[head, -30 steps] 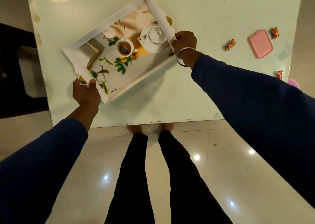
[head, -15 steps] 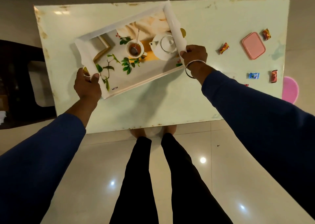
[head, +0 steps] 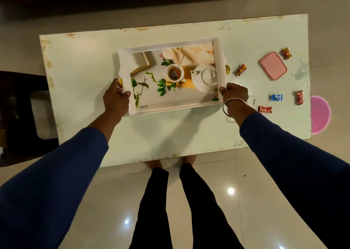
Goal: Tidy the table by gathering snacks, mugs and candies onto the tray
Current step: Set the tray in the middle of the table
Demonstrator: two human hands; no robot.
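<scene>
A person stands at the near long edge of a pale green table (head: 91,63), both arms in blue sleeves reaching over it. The white tray (head: 125,67), printed with a teapot, cup and leaves, sits near the table's middle with its long sides parallel to the table's edges. The left hand (head: 116,97) grips the tray's left rim near its near corner, thumb curled over the top and fingers wrapped beneath. The right hand (head: 234,93), a metal bangle (head: 230,104) on its wrist, clamps the right rim near its near corner in the same way. To the right of the tray lie a red-gold candy (head: 241,69), a pink lidded box (head: 273,65), another red-gold candy (head: 286,53) beyond the box, a blue candy (head: 276,97), a red candy (head: 299,97) by the right edge, and a red candy (head: 264,109) just beside the right forearm. The table's left half is bare, and a broad bare strip runs between the tray and the near edge.
</scene>
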